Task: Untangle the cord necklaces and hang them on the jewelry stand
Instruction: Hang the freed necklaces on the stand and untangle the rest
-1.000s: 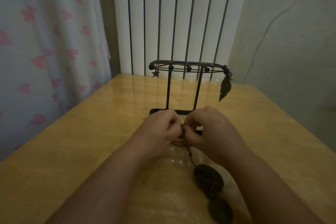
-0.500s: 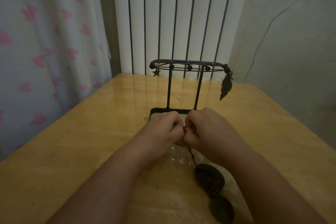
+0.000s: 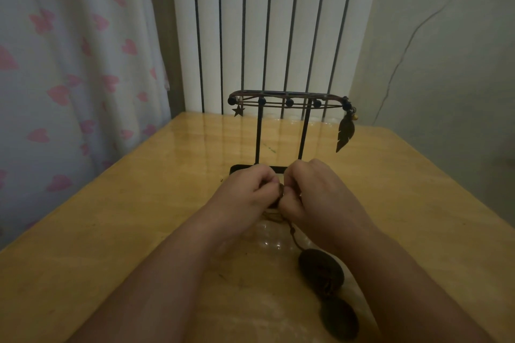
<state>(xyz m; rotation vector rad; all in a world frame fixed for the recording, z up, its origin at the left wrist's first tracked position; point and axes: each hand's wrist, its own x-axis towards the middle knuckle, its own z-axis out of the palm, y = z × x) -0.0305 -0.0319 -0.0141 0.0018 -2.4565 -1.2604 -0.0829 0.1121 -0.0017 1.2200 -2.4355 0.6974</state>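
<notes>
On jewelry stand (image 3: 281,131) one necklace (image 3: 345,131) hung; left hand (image 3: 248,192) and right hand (image 3: 315,192) both pinching cord knot (image 3: 280,193), disc pendants (image 3: 320,270) unhung

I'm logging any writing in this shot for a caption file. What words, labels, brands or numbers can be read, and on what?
None: no text can be read.
The stand, feather charm, cord and table show no lettering.
The curtain shows only pink hearts.
The pendants have faint reddish marks, too dim to read.
</notes>
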